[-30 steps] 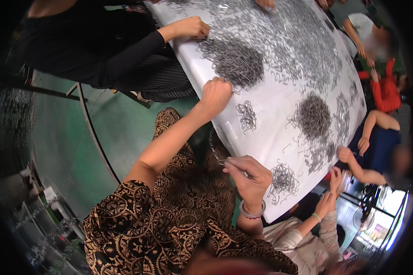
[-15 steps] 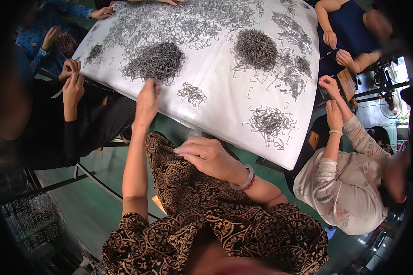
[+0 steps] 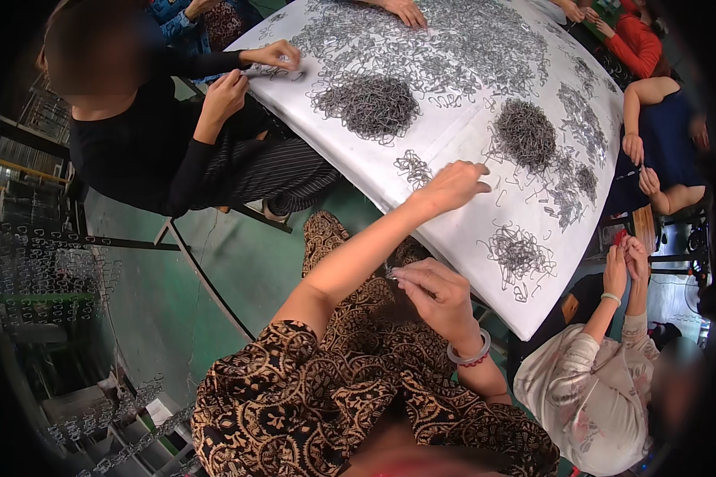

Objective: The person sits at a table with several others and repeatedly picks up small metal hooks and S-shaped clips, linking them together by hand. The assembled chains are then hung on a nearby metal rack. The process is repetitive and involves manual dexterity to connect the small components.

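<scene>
- Reaches over the white table [image 3: 465,238] with the left hand [image 3: 456,188], palm down.
- Pinches a small metallic piece [image 3: 391,273] in the right hand [image 3: 437,296], just outside the table's near edge.
- Shows dense dark heaps of wire hooks [image 3: 370,106] on the table.
- Includes a co-worker in black [image 3: 123,159] at the table's left.

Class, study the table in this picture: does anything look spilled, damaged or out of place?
Nothing clearly stands out. Loose metal hooks spread untidily around the dense heaps, but they lie on the white tabletop; individual pieces are too small to check for damage.
</scene>
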`<state>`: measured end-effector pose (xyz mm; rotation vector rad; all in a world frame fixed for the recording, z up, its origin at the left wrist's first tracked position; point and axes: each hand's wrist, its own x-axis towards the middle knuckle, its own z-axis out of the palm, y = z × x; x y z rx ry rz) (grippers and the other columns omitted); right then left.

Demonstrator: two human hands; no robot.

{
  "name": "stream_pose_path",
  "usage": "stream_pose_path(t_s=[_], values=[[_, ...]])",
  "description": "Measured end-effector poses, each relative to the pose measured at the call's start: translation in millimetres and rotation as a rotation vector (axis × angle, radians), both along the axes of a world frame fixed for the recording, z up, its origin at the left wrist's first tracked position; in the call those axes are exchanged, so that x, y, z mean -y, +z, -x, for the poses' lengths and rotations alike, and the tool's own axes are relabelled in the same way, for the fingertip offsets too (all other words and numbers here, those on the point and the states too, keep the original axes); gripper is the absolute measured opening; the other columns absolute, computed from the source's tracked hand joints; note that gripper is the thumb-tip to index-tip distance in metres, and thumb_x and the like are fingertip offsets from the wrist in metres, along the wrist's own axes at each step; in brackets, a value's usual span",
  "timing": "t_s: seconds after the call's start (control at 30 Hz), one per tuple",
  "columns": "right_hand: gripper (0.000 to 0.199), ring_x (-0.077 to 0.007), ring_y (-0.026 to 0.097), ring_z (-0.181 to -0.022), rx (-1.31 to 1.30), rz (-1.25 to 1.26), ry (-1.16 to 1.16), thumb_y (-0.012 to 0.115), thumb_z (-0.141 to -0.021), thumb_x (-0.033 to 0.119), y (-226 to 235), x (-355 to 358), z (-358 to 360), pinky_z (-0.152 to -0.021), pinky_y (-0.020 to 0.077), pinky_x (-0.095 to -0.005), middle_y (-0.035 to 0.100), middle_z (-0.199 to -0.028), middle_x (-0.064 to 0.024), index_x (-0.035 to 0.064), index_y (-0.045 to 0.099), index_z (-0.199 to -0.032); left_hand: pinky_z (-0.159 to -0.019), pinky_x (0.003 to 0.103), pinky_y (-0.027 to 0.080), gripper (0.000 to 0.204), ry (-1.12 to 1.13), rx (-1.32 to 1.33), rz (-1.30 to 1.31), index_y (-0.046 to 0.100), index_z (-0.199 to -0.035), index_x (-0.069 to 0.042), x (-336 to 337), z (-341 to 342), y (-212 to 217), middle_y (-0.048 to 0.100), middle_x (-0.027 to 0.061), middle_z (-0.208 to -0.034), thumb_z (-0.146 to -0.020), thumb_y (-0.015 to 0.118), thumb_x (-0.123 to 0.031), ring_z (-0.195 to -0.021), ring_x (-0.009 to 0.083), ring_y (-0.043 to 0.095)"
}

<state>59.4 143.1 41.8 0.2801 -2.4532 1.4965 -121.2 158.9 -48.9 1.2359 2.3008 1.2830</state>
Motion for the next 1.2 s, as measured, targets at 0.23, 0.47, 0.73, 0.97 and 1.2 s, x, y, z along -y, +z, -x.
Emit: stream_pose_path(t_s=[0.23, 0.47, 0.73, 0.97, 1.2], values=[[0.020, -0.0209, 0.066, -0.073, 0.057, 0.085, 0.019, 0.068, -0.078, -0.007, -4, -6, -5, -0.065, 0.0536, -0.0295, 0.067, -0.085, -0.0104, 0.0007, 0.068, -0.097, -0.075, 0.041, 0.053, 0.013, 0.479, -0.193, 0.230, 0.073, -0.090, -0.008, 94, 63, -11, 0.070, 0.0132, -0.092, -0.081, 0.067, -0.015, -0.082, 0.0319, 0.067], [0.018, -0.0222, 0.064, -0.075, 0.063, 0.095, 0.031, 0.070, -0.080, -0.001, -7, -9, 6, -0.066, 0.0528, -0.0320, 0.063, -0.085, -0.0072, 0.0028, 0.064, -0.097, -0.078, 0.044, 0.051, 0.010, 0.393, -0.358, 0.269, 0.069, -0.086, -0.003, 117, 88, -43, 0.064, 0.0163, -0.089, -0.081, 0.065, -0.010, -0.091, 0.0345, 0.062], [0.014, -0.0184, 0.063, -0.071, -0.059, 0.071, 0.014, 0.071, -0.079, -0.002, -7, -10, 13, -0.062, 0.0501, -0.0276, 0.066, -0.083, -0.0070, 0.0041, 0.068, -0.092, -0.074, 0.043, 0.049, 0.017, 0.314, -0.320, 0.224, 0.067, -0.087, 0.000, 117, 89, -45, 0.063, 0.0174, -0.087, -0.079, 0.071, -0.015, -0.086, 0.0359, 0.061], [0.015, -0.0230, 0.064, -0.073, 0.002, 0.077, 0.033, 0.069, -0.080, 0.000, -7, -2, 13, -0.064, 0.0514, -0.0319, 0.064, -0.084, -0.0088, 0.0036, 0.065, -0.094, -0.076, 0.041, 0.050, 0.011, 0.433, -0.292, 0.108, 0.072, -0.089, -0.004, 124, 98, -30, 0.067, 0.0171, -0.087, -0.079, 0.069, -0.010, -0.081, 0.0358, 0.064], [0.012, -0.0176, 0.065, -0.070, -0.069, 0.047, -0.004, 0.069, -0.079, -0.005, -8, 1, 11, -0.062, 0.0509, -0.0268, 0.067, -0.081, -0.0082, 0.0009, 0.067, -0.089, -0.080, 0.044, 0.052, 0.012, 0.381, -0.521, 0.350, 0.069, -0.087, -0.004, 99, 88, -52, 0.062, 0.0154, -0.093, -0.082, 0.060, -0.010, -0.098, 0.0337, 0.059]])
